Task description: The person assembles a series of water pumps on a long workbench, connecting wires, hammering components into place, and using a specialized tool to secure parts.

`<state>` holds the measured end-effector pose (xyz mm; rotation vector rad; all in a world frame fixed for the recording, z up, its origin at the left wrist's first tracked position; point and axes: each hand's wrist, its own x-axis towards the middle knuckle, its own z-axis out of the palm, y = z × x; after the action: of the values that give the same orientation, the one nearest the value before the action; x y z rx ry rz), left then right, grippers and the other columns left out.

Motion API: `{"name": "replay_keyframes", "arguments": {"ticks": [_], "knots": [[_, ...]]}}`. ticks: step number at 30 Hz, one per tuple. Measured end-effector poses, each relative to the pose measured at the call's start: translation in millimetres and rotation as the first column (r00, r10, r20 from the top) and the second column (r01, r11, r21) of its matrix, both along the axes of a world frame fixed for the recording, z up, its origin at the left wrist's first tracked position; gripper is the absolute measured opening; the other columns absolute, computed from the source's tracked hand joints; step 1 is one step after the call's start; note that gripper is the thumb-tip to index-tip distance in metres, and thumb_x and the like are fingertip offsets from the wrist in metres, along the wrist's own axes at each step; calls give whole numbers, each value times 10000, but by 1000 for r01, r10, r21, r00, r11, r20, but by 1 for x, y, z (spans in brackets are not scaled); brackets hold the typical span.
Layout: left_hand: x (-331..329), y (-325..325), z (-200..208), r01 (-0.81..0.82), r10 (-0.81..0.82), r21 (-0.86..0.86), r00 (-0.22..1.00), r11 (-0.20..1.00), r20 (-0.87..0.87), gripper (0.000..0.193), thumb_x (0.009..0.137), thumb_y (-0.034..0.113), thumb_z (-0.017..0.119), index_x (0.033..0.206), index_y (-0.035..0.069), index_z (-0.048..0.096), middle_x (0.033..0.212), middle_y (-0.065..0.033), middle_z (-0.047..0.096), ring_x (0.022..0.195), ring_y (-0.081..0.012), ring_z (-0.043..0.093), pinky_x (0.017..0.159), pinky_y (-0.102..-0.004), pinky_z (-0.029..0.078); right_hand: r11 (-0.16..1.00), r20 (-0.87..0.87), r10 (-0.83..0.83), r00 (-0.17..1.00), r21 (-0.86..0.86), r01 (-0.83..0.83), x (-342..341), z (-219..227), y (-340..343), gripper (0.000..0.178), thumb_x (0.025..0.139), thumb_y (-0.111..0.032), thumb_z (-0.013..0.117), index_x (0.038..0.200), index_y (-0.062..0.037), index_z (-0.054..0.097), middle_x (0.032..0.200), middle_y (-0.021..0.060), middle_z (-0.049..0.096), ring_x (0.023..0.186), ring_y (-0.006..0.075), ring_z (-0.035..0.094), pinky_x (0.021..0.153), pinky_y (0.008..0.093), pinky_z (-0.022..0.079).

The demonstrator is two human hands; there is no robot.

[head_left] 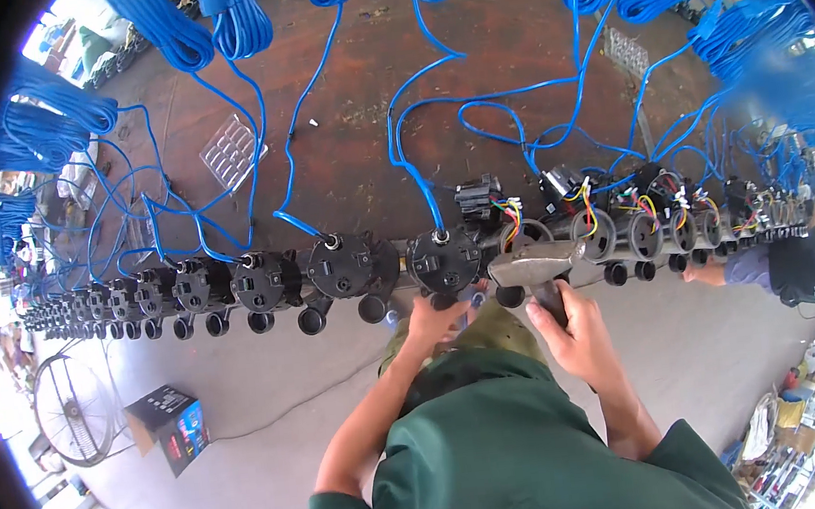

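Note:
My right hand (574, 327) is closed around the handle of a hammer (534, 266). Its metal head is raised in front of the row of units, over the open one beside the middle. My left hand (431, 323) grips the underside of a black round housing (445, 262) at the table edge, its fingertips partly hidden. A blue cable (403, 164) enters the top of that housing. Closed black housings (340, 268) line the edge to the left. Rightward are open housings (593, 235) with coloured wires showing and black inner parts (479, 198) standing behind them.
Coils of blue cable (240, 20) lie along the far side of the dark table (353, 93). A clear plastic tray (234, 151) rests there too. Another person (806, 268) works at the far right. A fan (73, 410) and an open carton (169, 427) stand at left.

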<state>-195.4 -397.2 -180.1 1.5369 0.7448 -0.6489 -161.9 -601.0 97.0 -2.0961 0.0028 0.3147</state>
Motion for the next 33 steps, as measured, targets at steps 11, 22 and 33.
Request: {"name": "replay_keyframes", "arguments": {"ticks": [11, 22, 33], "knots": [[0, -3, -29, 93, -302, 349, 730, 933, 613, 456, 778, 177, 873, 1177, 74, 677, 1080, -68, 694, 975, -220, 646, 887, -403, 544, 954, -116, 231, 966, -167, -248, -29, -56, -37, 248, 884, -150, 785, 1048, -16, 655, 756, 134, 705, 635, 310, 703, 576, 376, 526], [10, -1, 17, 144, -128, 2, 871, 990, 474, 612, 773, 166, 884, 1334, 74, 656, 1244, -94, 712, 1107, -238, 674, 965, -393, 538, 850, 40, 437, 899, -345, -398, -39, -75, -12, 318, 694, -208, 851, 868, -107, 604, 736, 64, 655, 672, 324, 668, 575, 466, 514], [9, -7, 19, 109, -132, 76, 848, 991, 513, 493, 853, 226, 821, 1307, 92, 683, 1166, -88, 752, 1023, -206, 738, 854, -380, 586, 927, -36, 310, 950, -213, -310, -35, -76, -27, 266, 682, -114, 772, 917, -108, 649, 736, 103, 664, 684, 360, 668, 582, 450, 506]]}}
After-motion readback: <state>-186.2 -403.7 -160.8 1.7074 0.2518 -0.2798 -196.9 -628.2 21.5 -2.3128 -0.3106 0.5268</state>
